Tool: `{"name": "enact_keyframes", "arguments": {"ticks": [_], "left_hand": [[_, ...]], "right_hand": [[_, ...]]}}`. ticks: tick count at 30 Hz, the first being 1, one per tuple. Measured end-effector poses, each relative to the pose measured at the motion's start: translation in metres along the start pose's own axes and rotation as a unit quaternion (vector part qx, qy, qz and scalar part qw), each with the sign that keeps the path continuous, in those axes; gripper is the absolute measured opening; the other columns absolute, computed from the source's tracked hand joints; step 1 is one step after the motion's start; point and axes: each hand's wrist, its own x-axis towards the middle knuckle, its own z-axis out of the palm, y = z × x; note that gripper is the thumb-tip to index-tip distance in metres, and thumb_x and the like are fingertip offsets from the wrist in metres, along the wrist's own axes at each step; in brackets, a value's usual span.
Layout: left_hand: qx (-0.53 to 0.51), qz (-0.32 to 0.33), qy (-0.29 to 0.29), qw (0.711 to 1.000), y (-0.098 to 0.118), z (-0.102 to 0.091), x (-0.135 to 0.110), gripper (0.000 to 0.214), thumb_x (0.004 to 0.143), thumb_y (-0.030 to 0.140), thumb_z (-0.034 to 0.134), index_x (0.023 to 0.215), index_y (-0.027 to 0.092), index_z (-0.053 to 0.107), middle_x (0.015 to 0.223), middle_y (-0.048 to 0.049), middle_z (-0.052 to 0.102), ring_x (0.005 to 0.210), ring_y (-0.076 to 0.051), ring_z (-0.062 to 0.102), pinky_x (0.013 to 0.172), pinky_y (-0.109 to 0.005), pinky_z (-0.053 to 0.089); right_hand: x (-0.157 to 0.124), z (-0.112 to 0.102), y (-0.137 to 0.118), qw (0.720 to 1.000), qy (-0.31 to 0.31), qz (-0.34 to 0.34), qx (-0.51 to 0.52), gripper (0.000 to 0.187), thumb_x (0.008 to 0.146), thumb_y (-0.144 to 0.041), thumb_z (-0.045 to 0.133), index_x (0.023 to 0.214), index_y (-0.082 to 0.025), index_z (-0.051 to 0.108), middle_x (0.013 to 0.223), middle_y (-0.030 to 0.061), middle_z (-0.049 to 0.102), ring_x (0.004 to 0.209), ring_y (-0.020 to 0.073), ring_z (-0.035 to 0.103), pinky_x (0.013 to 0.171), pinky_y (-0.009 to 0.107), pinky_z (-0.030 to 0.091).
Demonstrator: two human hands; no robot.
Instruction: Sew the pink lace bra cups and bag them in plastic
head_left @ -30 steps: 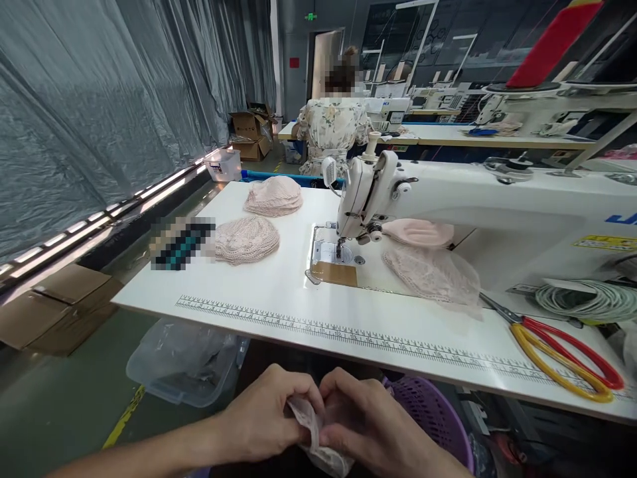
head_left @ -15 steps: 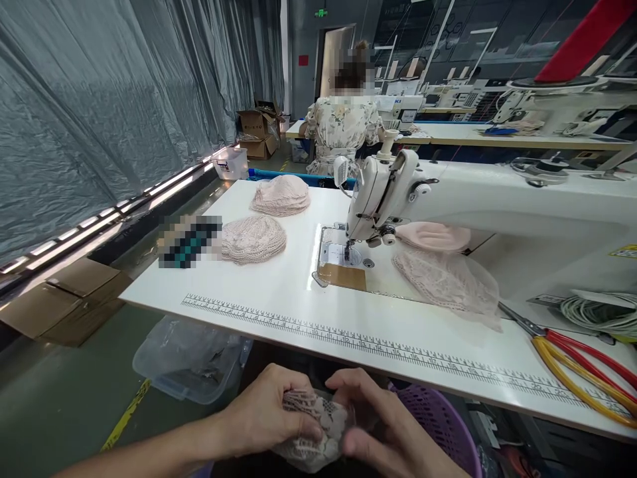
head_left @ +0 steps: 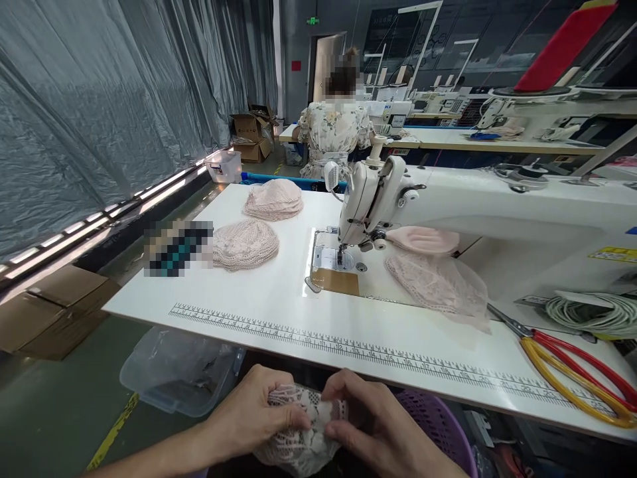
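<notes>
A cream lace piece [head_left: 301,445], shaped like a bra cup, is between my hands in front of the table's near edge. My left hand [head_left: 253,411] grips its left side, thumb across the lace. On the right side, my right hand [head_left: 365,418] pinches the lace edge between thumb and fingers. Beyond them on the table stand two stacks of similar pieces, a nearer lace stack [head_left: 245,244] and a farther pale stack [head_left: 273,198]. A pink cup [head_left: 425,240] and a sheer lace panel [head_left: 440,285] lie under the sewing machine's arm [head_left: 478,202].
Red-and-yellow-handled scissors [head_left: 572,372] lie at the table's right. A printed ruler [head_left: 348,345] runs along the front edge. Below are a clear plastic bin [head_left: 174,378] and a purple basket [head_left: 442,425]. A person [head_left: 336,126] sits ahead at another table.
My right thumb and fingers have closed onto the lace's right edge. The lace looks more spread out. The camera view has shifted slightly to the right.
</notes>
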Motion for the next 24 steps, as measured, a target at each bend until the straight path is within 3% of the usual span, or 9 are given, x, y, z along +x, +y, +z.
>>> {"name": "enact_keyframes", "arguments": {"ticks": [6, 11, 16, 20, 24], "left_hand": [[0.016, 0.023, 0.022, 0.999, 0.007, -0.004, 0.003, 0.027, 0.071, 0.032, 0.069, 0.060, 0.013, 0.055, 0.055, 0.0053, 0.046, 0.054, -0.009, 0.040, 0.049, -0.018, 0.029], [-0.001, 0.054, 0.015, 0.998, 0.005, -0.003, 0.006, 0.017, 0.074, 0.028, 0.065, 0.081, 0.013, 0.069, 0.071, 0.0005, 0.063, 0.065, -0.013, 0.053, 0.061, -0.019, 0.039], [0.016, 0.023, 0.046, 0.999, 0.009, -0.001, 0.007, 0.019, 0.074, 0.031, 0.063, 0.069, 0.013, 0.066, 0.054, 0.0039, 0.050, 0.051, -0.009, 0.041, 0.053, -0.019, 0.033], [0.096, 0.018, 0.076, 0.992, 0.015, -0.004, 0.005, 0.027, 0.076, 0.041, 0.063, 0.068, 0.016, 0.059, 0.063, 0.0027, 0.050, 0.063, -0.013, 0.044, 0.058, -0.020, 0.033], [0.152, 0.014, 0.097, 0.983, 0.016, -0.008, 0.006, 0.038, 0.075, 0.052, 0.064, 0.066, 0.017, 0.052, 0.067, 0.0023, 0.047, 0.074, -0.016, 0.043, 0.064, -0.021, 0.032]], "right_hand": [[0.003, -0.002, 0.006, 1.000, 0.025, -0.002, -0.014, 0.008, 0.082, -0.023, 0.056, 0.087, -0.022, 0.050, 0.071, -0.0042, 0.052, 0.066, 0.0128, 0.046, 0.062, 0.023, 0.037], [0.008, -0.003, 0.007, 0.999, 0.024, -0.039, 0.022, 0.008, 0.086, -0.022, 0.050, 0.094, -0.022, 0.048, 0.071, -0.0041, 0.057, 0.063, 0.0118, 0.049, 0.059, 0.022, 0.038], [0.010, -0.007, 0.003, 0.997, 0.033, -0.069, 0.009, 0.013, 0.086, -0.019, 0.047, 0.098, -0.023, 0.050, 0.075, -0.0029, 0.063, 0.065, 0.0126, 0.054, 0.062, 0.022, 0.041], [0.012, -0.011, 0.000, 0.998, 0.034, -0.061, -0.005, 0.021, 0.083, -0.021, 0.051, 0.104, -0.023, 0.051, 0.077, -0.0028, 0.063, 0.064, 0.0128, 0.053, 0.061, 0.022, 0.040], [0.020, -0.013, -0.004, 0.999, 0.031, -0.043, 0.002, 0.010, 0.085, -0.027, 0.051, 0.093, -0.021, 0.054, 0.064, -0.0049, 0.056, 0.058, 0.0118, 0.046, 0.056, 0.022, 0.036]]}}
